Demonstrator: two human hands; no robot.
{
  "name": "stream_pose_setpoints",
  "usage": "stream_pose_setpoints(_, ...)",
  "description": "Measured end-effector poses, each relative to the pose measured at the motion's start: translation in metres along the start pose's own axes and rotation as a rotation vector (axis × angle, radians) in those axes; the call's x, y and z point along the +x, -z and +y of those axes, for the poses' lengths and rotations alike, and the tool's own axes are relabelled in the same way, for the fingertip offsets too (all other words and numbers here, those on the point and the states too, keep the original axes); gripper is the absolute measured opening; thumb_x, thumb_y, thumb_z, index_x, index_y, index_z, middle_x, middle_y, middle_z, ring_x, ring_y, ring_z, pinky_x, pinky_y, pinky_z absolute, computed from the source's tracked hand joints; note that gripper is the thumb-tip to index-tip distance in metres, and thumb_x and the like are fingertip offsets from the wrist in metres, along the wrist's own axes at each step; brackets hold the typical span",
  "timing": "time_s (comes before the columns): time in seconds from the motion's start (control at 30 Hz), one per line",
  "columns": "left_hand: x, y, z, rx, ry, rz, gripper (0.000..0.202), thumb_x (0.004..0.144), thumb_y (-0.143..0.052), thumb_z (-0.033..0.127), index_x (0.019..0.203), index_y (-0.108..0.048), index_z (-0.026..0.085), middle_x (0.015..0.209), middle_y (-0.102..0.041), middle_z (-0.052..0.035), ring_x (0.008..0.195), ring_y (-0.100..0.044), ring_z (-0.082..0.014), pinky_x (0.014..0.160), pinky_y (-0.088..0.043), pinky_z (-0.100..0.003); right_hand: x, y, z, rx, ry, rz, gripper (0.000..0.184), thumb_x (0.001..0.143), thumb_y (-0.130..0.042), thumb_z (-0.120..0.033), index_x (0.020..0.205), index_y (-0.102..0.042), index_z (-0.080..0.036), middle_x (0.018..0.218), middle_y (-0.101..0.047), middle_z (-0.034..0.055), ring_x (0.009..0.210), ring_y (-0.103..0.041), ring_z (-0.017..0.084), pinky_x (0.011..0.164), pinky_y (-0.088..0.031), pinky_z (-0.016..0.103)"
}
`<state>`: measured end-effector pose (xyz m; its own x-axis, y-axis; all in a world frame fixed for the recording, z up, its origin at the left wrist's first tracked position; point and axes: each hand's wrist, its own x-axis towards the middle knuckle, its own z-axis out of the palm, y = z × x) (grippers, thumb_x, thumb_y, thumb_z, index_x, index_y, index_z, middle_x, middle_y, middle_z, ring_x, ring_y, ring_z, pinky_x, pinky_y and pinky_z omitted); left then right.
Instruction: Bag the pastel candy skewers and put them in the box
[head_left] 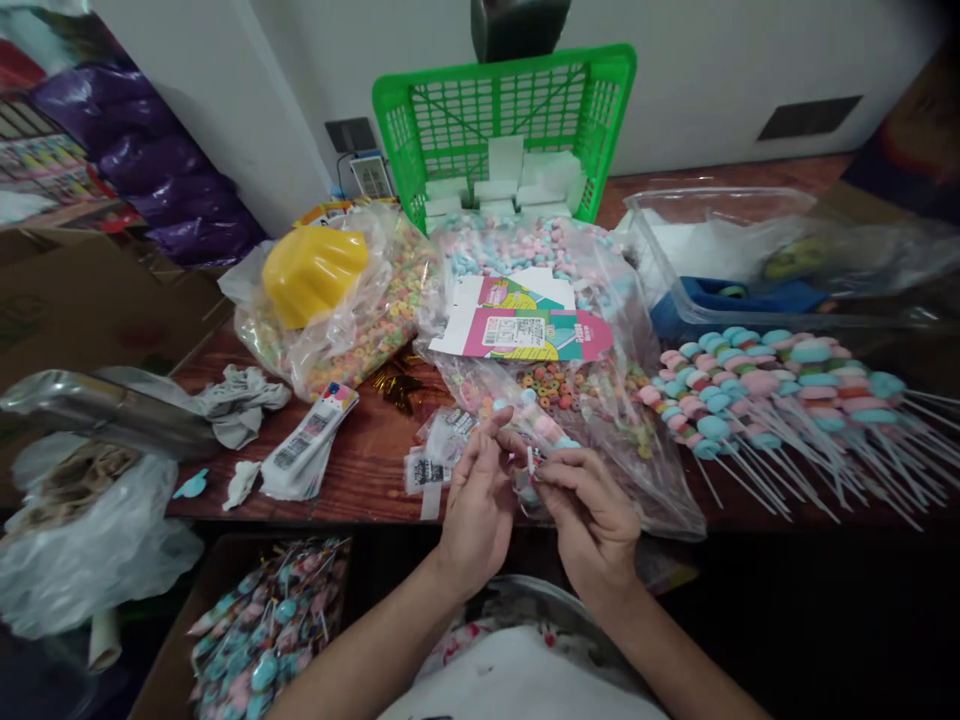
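My left hand (478, 495) and my right hand (586, 510) meet at the near edge of a brown wooden table (367, 455). Together they pinch a pastel marshmallow skewer in clear wrapping (541, 432), fingers curled round it. Small barcode labels (436, 455) lie just left of my left hand. A heap of pink and blue marshmallow skewers (757, 390) with white sticks lies to the right. A bag of coloured cereal rings (570, 385) lies just beyond my hands.
A green plastic basket (510, 120) with white blocks stands at the back. A flat printed carton (525, 325) rests on candy bags. A yellow scoop (311, 270), a label stack (311, 445), a clear tub (712, 250), and a box of wrapped skewers (262, 625) below left.
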<state>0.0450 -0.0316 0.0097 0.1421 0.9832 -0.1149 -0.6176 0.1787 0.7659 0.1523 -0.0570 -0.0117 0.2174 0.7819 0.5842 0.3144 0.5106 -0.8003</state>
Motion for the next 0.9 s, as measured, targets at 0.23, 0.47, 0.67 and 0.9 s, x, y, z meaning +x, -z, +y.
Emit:
stream_pose_setpoints(0.23,-0.002,0.034,-0.008,0.503,-0.173,-0.173,0.020,0.084,-0.063,0.025,0.102,-0.073,0.023,0.103,-0.068,-0.0048,0.101,-0.059,-0.0177,0.095,-0.043,-0.031,0.005,0.004,-0.005,-0.011,0.008,0.066,0.016,0.082,-0.057,-0.007,0.088,-0.063,-0.021,0.085,-0.060,0.0029,0.082,-0.058,0.016,0.073,-0.048,0.030)
stream_pose_setpoints(0.47,0.000,0.026,0.008,0.806,-0.452,-0.295,0.018,0.089,-0.055,0.021,0.094,-0.072,0.019,0.086,-0.068,-0.0039,0.083,-0.060,-0.0147,0.079,-0.048,-0.026,0.005,-0.002,-0.007,-0.033,0.019,0.047,0.015,0.084,-0.055,-0.007,0.088,-0.060,-0.021,0.085,-0.060,0.0026,0.080,-0.059,0.015,0.070,-0.049,0.029)
stream_pose_setpoints(0.67,-0.009,0.028,-0.003,0.879,-0.380,-0.244,0.020,0.093,-0.047,0.025,0.097,-0.065,0.018,0.086,-0.059,-0.0033,0.084,-0.054,-0.0142,0.082,-0.045,-0.026,0.009,-0.006,-0.005,-0.124,0.096,0.096,0.018,0.083,-0.055,-0.005,0.090,-0.060,-0.021,0.086,-0.061,0.0025,0.081,-0.060,0.015,0.073,-0.050,0.029)
stream_pose_setpoints(0.9,-0.004,0.030,0.007,0.835,-0.339,-0.291,0.022,0.089,-0.052,0.024,0.074,-0.066,0.016,0.069,-0.053,-0.0017,0.070,-0.049,-0.0130,0.070,-0.043,-0.025,0.005,-0.006,-0.003,-0.115,0.202,0.025,0.028,0.082,-0.054,-0.002,0.099,-0.062,-0.022,0.092,-0.061,0.0042,0.085,-0.061,0.016,0.075,-0.051,0.030)
